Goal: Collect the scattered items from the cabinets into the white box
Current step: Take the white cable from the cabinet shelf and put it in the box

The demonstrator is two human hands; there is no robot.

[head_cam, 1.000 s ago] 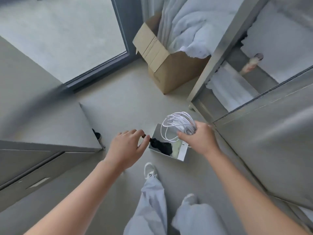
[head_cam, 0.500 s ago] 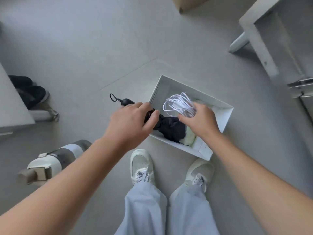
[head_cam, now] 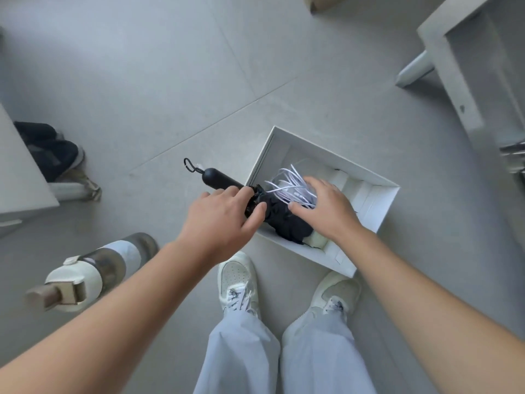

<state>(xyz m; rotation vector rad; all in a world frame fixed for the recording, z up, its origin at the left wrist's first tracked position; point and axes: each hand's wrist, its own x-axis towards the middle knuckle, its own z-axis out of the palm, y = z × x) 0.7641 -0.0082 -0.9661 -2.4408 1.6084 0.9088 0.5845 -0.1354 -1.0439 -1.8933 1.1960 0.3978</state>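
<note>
Head view, frame centre: left hand point(head_cam: 218, 220) grips the folded black umbrella point(head_cam: 218, 179) where stiff handle meets soft canopy, jutting over the rim of the white cardboard box point(head_cam: 375, 206); right hand point(head_cam: 326, 209), fingers flat, presses the probably springy white cable coil point(head_cam: 287, 186) inside.

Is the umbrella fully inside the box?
No: the umbrella has its canopy in the box, handle sticking out over the rim.

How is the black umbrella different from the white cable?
The umbrella is black and thick; the cable is white, thin loops. The umbrella's handle sticks out over the box rim; the cable lies inside. The left hand grips the umbrella; the right hand rests on the cable. Both are at least partly in the box.
</note>
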